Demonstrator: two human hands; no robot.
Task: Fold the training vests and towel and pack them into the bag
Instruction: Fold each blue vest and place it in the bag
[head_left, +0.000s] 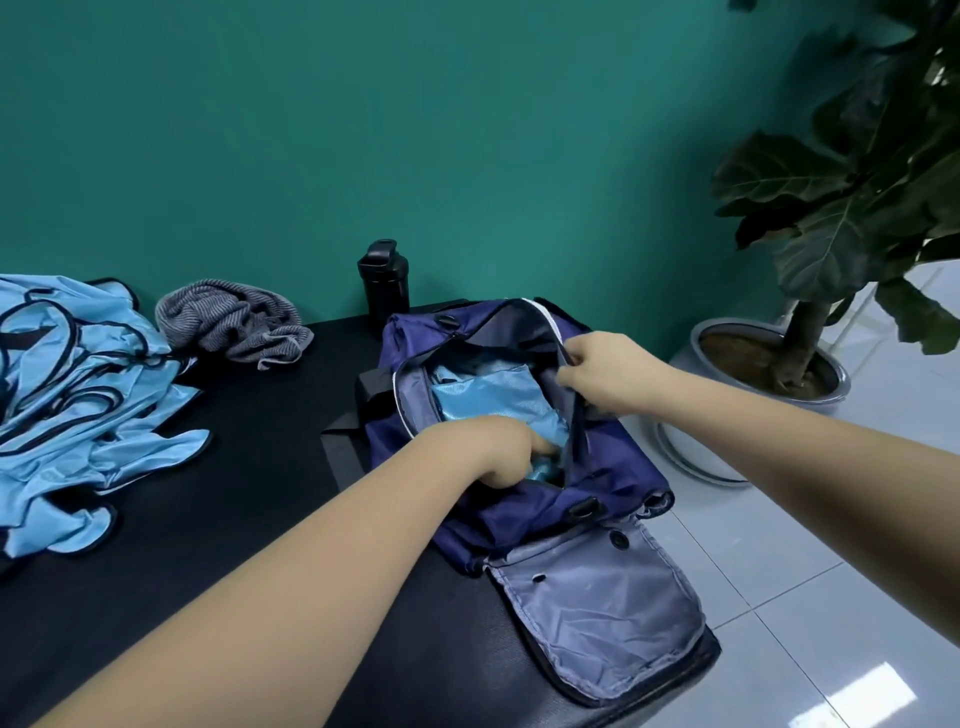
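Observation:
A navy bag (613, 488) lies unzipped on the right end of the black table (249, 493). Folded light-blue vests (493, 397) sit inside it. My left hand (488, 449) reaches into the opening, its fingers curled down around a folded blue vest at the near end; the fingertips are hidden. My right hand (605, 374) pinches the bag's right rim and holds it apart. A heap of unfolded light-blue vests (78, 405) with dark trim covers the table's left end. A crumpled grey striped towel (234, 322) lies behind them by the wall.
A black bottle (384, 283) stands against the green wall behind the bag. The bag's grey-lined flap (592, 613) hangs open over the table's near right corner. A potted plant (779, 358) stands on the white tiled floor to the right.

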